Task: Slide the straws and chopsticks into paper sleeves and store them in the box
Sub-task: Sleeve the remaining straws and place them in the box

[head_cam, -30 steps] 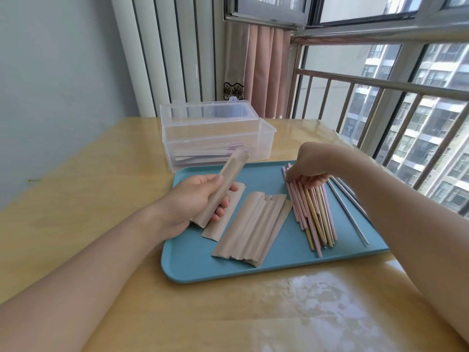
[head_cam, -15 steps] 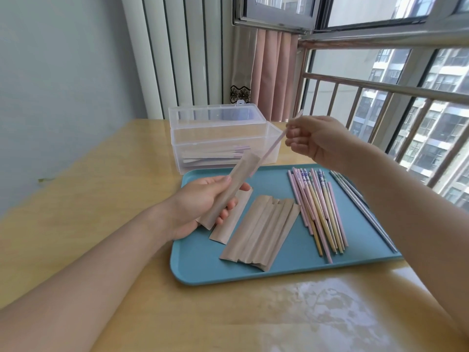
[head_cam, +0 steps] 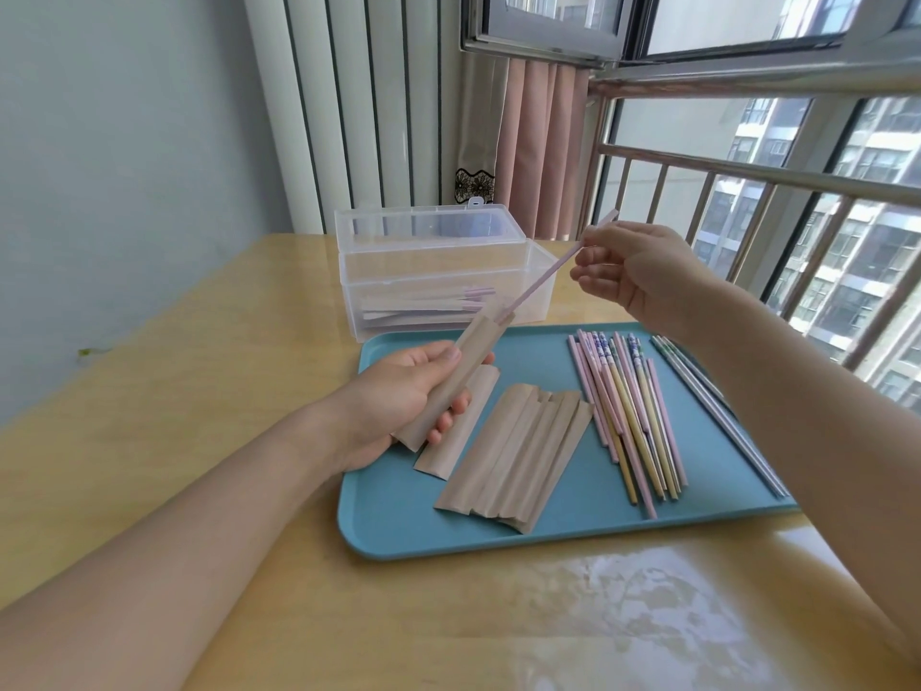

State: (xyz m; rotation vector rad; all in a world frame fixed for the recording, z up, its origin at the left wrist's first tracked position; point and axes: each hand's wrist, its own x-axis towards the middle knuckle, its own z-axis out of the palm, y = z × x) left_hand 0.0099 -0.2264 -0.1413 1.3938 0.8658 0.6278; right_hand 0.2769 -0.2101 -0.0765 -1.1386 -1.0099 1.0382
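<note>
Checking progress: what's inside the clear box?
The clear box holds a few filled paper sleeves with pink ends poking out. Their count is unclear through the cloudy plastic.

Tray (head_cam: pixel 623 521) was blue; sleeves (head_cam: pixel 513 456) brown; held straw (head_cam: pixel 548 274) pink; chopsticks (head_cam: pixel 630 416) pink, yellow, some blue-white patterned; box (head_cam: pixel 433 271) clear; tabletop (head_cam: pixel 199 391) yellow.

A second ago the right hand (head_cam: pixel 643 271) lay low on the pile of sticks (head_cam: pixel 628 416); it has since lifted away above them, pinching a pink straw (head_cam: pixel 553 274). The straw's lower tip now meets the open mouth of the sleeve (head_cam: pixel 448 384) gripped in the left hand (head_cam: pixel 398 396), which has tilted that sleeve up toward the right hand.
</note>
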